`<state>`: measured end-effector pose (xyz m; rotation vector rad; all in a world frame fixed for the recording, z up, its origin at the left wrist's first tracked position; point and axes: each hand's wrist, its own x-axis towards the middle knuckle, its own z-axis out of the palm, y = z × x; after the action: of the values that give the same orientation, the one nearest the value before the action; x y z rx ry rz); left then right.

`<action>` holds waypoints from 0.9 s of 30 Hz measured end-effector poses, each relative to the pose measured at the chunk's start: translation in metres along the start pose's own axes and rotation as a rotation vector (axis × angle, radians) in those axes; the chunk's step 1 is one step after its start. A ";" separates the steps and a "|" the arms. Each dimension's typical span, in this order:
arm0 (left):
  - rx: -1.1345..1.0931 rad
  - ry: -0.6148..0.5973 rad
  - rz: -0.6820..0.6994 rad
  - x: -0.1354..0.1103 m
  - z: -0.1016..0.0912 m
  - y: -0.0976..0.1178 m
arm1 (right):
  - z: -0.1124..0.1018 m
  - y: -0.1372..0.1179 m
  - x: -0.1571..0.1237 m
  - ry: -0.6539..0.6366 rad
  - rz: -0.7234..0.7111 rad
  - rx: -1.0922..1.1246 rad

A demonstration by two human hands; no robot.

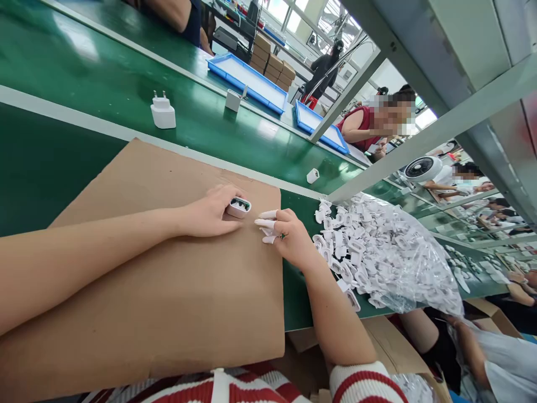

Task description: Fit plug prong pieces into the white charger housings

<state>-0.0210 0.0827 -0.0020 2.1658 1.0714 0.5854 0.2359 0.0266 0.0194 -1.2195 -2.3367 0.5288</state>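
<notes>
A white charger housing is grasped in the left hand, above the cardboard sheet. Its shell is rounded and oblong; its open end is turned toward the right hand, and dark and greenish parts are seen inside. The right hand is held just beside the housing, apart from it, with white coverings worn on its fingertips; whether anything is pinched there cannot be told. To the right, small white plastic pieces are heaped. Beyond the cardboard, a two-pin white adapter is seen standing on the green surface.
</notes>
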 end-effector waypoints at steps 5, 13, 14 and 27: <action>-0.031 -0.022 -0.030 -0.001 0.001 0.001 | 0.007 0.001 -0.004 -0.091 0.077 0.111; -0.185 -0.020 -0.087 0.001 -0.002 0.008 | 0.012 0.006 0.001 0.163 0.438 0.160; -0.209 -0.038 -0.081 0.001 -0.001 0.008 | 0.012 0.004 0.002 0.197 0.445 0.212; -0.148 -0.052 0.068 0.000 0.017 0.014 | 0.026 -0.028 0.009 0.344 -0.019 0.002</action>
<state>-0.0028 0.0708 -0.0042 2.0828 0.9014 0.6164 0.1978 0.0159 0.0146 -1.1813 -2.0540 0.2870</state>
